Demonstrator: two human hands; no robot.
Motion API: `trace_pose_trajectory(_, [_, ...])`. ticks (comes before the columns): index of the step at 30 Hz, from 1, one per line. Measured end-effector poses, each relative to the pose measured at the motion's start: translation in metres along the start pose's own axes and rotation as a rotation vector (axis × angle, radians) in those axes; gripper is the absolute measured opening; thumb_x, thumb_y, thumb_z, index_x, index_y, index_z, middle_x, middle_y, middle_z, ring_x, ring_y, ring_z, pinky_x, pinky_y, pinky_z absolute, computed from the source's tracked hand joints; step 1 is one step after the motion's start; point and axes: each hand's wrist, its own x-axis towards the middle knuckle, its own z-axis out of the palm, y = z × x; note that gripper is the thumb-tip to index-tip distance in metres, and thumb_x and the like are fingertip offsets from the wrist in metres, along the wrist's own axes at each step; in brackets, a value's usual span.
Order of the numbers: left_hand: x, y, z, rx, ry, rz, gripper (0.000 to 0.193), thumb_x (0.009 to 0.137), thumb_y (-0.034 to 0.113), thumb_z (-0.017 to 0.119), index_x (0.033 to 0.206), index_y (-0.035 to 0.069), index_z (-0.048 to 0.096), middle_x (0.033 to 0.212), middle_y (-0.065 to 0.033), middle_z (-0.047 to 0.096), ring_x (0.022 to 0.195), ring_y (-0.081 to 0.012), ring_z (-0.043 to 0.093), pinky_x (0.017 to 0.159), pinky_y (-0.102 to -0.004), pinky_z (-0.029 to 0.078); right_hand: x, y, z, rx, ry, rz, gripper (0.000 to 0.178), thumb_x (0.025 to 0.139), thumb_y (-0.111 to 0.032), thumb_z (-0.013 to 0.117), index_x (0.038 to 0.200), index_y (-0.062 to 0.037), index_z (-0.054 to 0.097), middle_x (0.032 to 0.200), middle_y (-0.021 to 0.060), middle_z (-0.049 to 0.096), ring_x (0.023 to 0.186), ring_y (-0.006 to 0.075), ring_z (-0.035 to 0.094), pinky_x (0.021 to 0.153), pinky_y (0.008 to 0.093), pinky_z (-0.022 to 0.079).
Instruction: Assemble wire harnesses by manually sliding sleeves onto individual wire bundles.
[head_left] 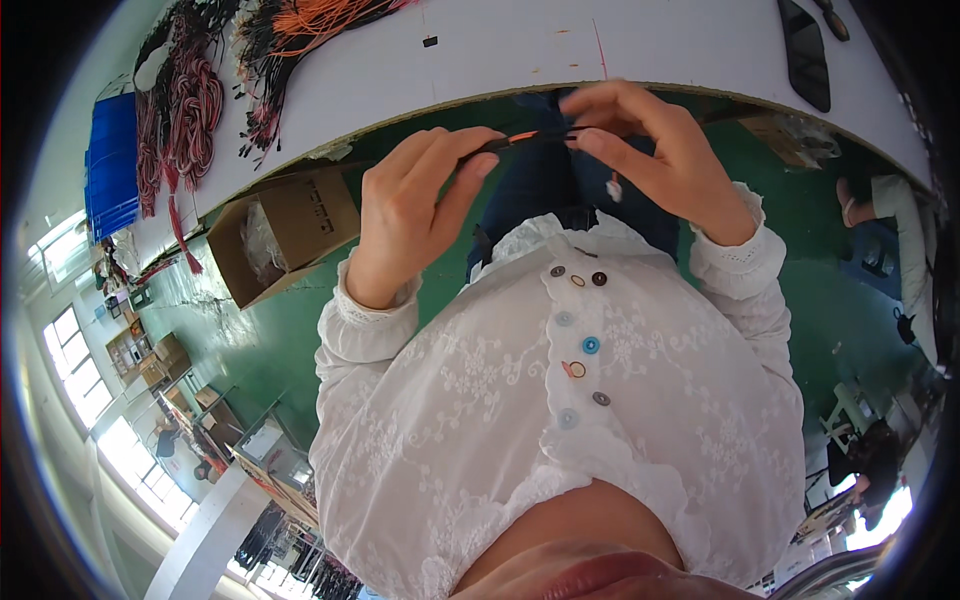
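Between my two hands, in front of my lap, runs a thin wire cable (523,137) with black and orange-red parts. My left hand (415,190) is closed in a pinch on its left stretch, thumb against fingers. My right hand (665,150) has the other stretch at the thumb tip, with its upper fingers raised and slightly blurred. Below the right fingers dangles a small white connector (614,189) on a short lead. Both hands are just off the near edge of the white table (500,60).
Bundles of red-and-black cables (190,110) and orange wires (320,15) lie on the table's left. A phone (806,55) rests at right; a small black piece (430,42) lies mid-table. Below stands an open cardboard box (315,215), near a blue bin (112,165). Another person's leg (905,240) shows at right.
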Motion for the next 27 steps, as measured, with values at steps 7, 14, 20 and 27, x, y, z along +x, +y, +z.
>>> trace_pose_trajectory(7, [0.003, 0.011, 0.000, 0.003, -0.142, -0.028, 0.018, 0.088, 0.000, 0.071, 0.107, -0.001, 0.071, 0.075, -0.0103, 0.059, 0.062, -0.0229, 0.055, 0.057, -0.0325, 0.045, 0.004, -0.001, 0.006, -0.298, -0.084, -0.185, 0.013, 0.097, -0.009, 0.067, 0.107, -0.0001, 0.070, 0.091, 0.0072, 0.070, 0.079, 0.0158, 0.066, 0.073, 0.0260, 0.052])
trace_pose_trajectory(14, [-0.002, -0.003, 0.001, -0.047, -0.087, -0.036, 0.017, 0.086, 0.008, 0.076, 0.102, 0.004, 0.071, 0.072, -0.0072, 0.059, 0.060, -0.0238, 0.056, 0.051, -0.0338, 0.045, 0.001, 0.001, 0.005, -0.209, -0.054, -0.091, 0.012, 0.094, -0.008, 0.071, 0.104, -0.0009, 0.070, 0.092, 0.0082, 0.071, 0.080, 0.0193, 0.067, 0.075, 0.0270, 0.053])
trace_pose_trajectory(20, [0.008, -0.004, 0.010, -0.124, 0.000, -0.018, 0.015, 0.091, 0.007, 0.072, 0.105, 0.002, 0.071, 0.074, -0.0069, 0.062, 0.060, -0.0189, 0.056, 0.053, -0.0298, 0.044, 0.018, -0.003, 0.005, -0.216, -0.124, -0.122, 0.018, 0.093, -0.008, 0.072, 0.109, -0.0012, 0.070, 0.095, 0.0077, 0.072, 0.088, 0.0164, 0.068, 0.077, 0.0271, 0.054])
trace_pose_trajectory(27, [-0.044, -0.030, -0.073, -0.924, 0.620, -0.444, 0.034, 0.105, 0.029, 0.057, 0.117, -0.003, 0.058, 0.072, 0.0057, 0.036, 0.059, -0.0048, 0.027, 0.049, -0.0237, 0.020, -0.054, 0.066, -0.044, -0.207, 0.439, 0.433, 0.037, 0.109, -0.031, 0.045, 0.104, -0.0028, 0.069, 0.090, 0.0090, 0.070, 0.077, 0.0117, 0.063, 0.067, 0.0261, 0.051])
